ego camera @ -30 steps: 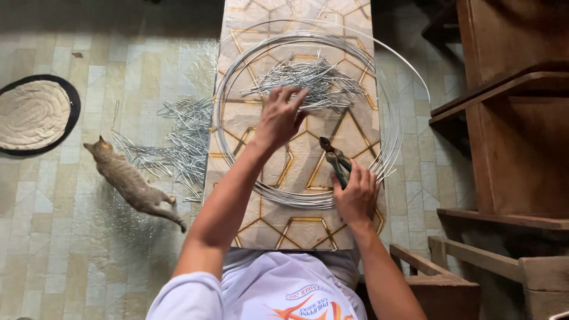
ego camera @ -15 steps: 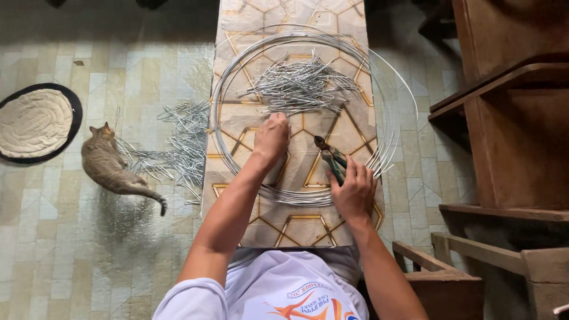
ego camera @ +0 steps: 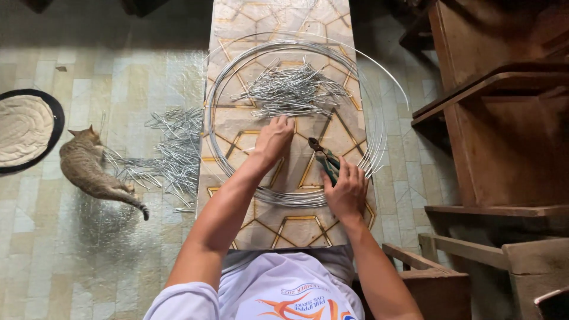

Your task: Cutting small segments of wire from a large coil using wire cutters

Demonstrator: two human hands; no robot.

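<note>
Right hand [ego camera: 345,191] grips green-handled pliers [ego camera: 325,159] inside the wire coil [ego camera: 237,77] on the table [ego camera: 237,18]; left hand [ego camera: 274,137], fingers loosely bent, touches the coil's cut wire pile [ego camera: 293,90]; a cat [ego camera: 89,169] lies left of the coil

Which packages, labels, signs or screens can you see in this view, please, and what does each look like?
No packages, signs or screens show.
Shirt print: on the person's white shirt, bottom centre; orange swirl emblem with a curved line of dark lettering.
</note>
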